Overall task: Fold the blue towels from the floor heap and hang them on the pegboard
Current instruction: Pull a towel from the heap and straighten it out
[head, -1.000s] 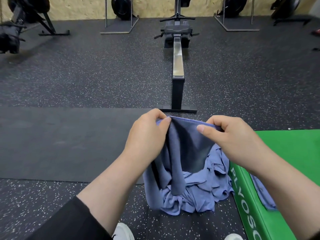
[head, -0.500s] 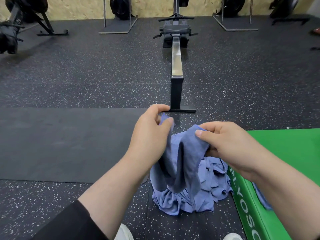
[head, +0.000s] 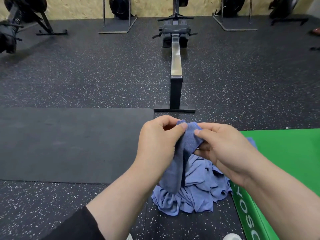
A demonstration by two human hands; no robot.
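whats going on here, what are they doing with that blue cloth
A person is standing in a gym, holding one blue towel up in front of them. The left hand and right hand pinch its top edge close together, so the towel hangs doubled above the heap of blue towels on the rubber floor. Another blue cloth lies on the green plyo box to the right. No pegboard is in view.

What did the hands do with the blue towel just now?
The left hand and right hand came together, bringing the held towel top corners to meet, so the spread cloth now hangs folded and narrow. Both kept their grip. The heap on the floor and the green box stayed put.
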